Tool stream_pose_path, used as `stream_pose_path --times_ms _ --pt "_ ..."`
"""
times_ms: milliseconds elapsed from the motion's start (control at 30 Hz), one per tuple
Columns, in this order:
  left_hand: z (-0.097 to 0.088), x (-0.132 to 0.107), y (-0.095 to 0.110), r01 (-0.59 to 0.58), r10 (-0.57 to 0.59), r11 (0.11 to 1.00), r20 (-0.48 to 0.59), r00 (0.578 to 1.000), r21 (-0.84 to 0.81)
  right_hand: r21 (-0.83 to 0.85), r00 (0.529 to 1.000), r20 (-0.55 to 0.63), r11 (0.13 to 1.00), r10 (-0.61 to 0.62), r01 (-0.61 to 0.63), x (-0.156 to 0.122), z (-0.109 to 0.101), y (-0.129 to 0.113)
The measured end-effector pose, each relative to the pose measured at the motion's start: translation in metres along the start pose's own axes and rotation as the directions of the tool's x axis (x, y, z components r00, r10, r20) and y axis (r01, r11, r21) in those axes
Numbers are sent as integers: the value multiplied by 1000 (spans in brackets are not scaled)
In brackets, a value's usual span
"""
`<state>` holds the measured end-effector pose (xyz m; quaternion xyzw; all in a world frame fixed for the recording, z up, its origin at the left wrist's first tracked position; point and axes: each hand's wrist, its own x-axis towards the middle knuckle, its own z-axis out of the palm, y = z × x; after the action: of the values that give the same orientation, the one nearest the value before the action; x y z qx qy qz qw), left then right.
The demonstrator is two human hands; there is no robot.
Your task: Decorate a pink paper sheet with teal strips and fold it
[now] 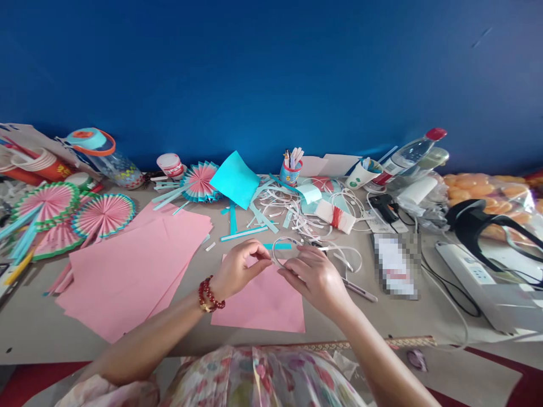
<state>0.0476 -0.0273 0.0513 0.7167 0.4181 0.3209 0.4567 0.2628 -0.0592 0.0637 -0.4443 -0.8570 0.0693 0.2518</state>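
A narrow white paper strip (280, 239) curls in a loop between my two hands. My right hand (316, 277) is closed, with the strip running in under its fingertips. My left hand (244, 270), wearing a red bead bracelet (209, 295), pinches thumb and finger together at the strip's left end; the exact grip is too small to see clearly. Beneath both hands lies a pink paper sheet (263, 308). A slim cutter knife (360, 290) rests just right of my right hand, and a blue paper strip (276, 246) lies behind the loop.
Pink sheets (136, 271) are stacked at left beside folded paper fans (104, 215). Tangled paper strips (280, 203), a blue sheet (236, 181) and a pen cup (291, 171) stand behind. Rightward are a blurred-out phone (396, 265), a power strip (470, 277) and a bottle (407, 158).
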Motion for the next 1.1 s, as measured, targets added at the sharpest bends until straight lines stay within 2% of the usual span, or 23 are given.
stream_pose_path --times_ms 100,233,433,567,833,1100 --pt "1 0 1 34 -33 999 16 999 -24 -6 1000 6 1000 -1 1 2 1 -1" --pt "2 0 1 19 -19 999 7 1000 -42 -11 1000 0 1000 -10 10 3 1 -1" --pt "-3 -1 -7 69 -67 987 14 998 -146 -11 1000 5 1000 -7 7 2 2 1" --pt "-4 -1 -7 103 -97 986 57 994 -129 -16 1000 -1 1000 -13 13 1 3 1" --pt "-4 2 1 112 -107 991 73 992 -76 -18 1000 -19 1000 -18 18 3 5 2" --pt "-4 0 -2 115 -104 977 73 992 -181 -23 1000 -22 1000 -19 18 3 5 2"
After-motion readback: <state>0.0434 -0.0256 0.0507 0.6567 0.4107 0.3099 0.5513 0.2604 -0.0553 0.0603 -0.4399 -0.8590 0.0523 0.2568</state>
